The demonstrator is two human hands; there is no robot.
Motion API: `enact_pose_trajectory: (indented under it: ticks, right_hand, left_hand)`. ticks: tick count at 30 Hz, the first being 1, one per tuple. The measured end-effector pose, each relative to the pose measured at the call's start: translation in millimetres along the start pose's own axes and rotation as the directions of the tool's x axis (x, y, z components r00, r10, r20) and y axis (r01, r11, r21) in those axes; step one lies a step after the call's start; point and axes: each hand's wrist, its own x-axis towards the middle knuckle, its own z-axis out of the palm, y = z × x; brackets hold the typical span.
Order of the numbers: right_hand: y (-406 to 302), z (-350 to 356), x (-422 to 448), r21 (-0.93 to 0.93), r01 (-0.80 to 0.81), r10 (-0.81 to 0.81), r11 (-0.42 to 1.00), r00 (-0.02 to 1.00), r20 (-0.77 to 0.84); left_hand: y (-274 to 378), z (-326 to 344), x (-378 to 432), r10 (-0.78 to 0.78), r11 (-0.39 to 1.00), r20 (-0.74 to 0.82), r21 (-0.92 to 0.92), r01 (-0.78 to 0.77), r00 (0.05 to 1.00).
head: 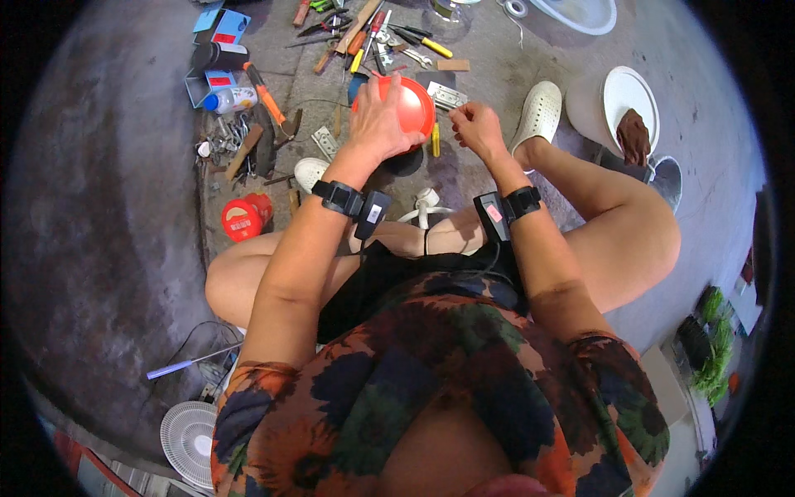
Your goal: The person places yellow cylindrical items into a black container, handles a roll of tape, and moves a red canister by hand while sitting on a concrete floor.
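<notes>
My left hand [377,121] is spread over a round red plastic container or lid [415,109], with fingers on its far rim and the thumb on its near right side. A dark round shape lies under its near edge. To the right is my right hand [479,130], its fingers curled with thumb and fingertips close together; whether a small thing is pinched there is not visible. Just beyond those fingertips lies a perforated metal hinge or bracket [447,96]. A yellow tool handle [435,140] rests on the ground between both hands.
Screwdrivers, spanners and pliers [329,23] lie heaped ahead. On the left are an orange-handled tool [268,96], a bottle [233,100], loose metal parts [233,138] and a red jar [243,218]. A white bucket [587,105] with a brown cloth [633,138] stands right.
</notes>
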Motion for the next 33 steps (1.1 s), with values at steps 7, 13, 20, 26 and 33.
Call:
enact_pose_trajectory:
  ticks: [7,13,20,26,33]
  right_hand:
    - [-14,17,8,0.541,-0.359,0.129,0.761,0.9,0.416]
    - [-27,34,26,0.541,-0.451,0.057,0.71,0.802,0.595]
    - [-95,23,-9,0.559,-0.289,-0.074,0.777,0.84,0.538]
    - [-205,35,-25,0.592,-0.102,-0.355,0.8,0.714,0.603]
    - [-346,140,-83,0.493,0.075,-0.473,0.867,0.434,0.767]
  left_hand:
    - [-71,60,-11,-0.552,0.558,-0.032,-0.756,0.341,0.833]
    - [-59,60,-12,-0.203,-0.384,0.406,-0.87,0.309,0.891]
    - [-55,22,-20,-0.339,-0.313,0.26,-0.937,0.152,0.904]
    - [-92,-90,-49,-0.292,-0.273,0.008,-0.959,-0.076,0.956]
    - [-181,-217,-177,-0.438,-0.13,-0.05,-0.984,-0.118,0.898]
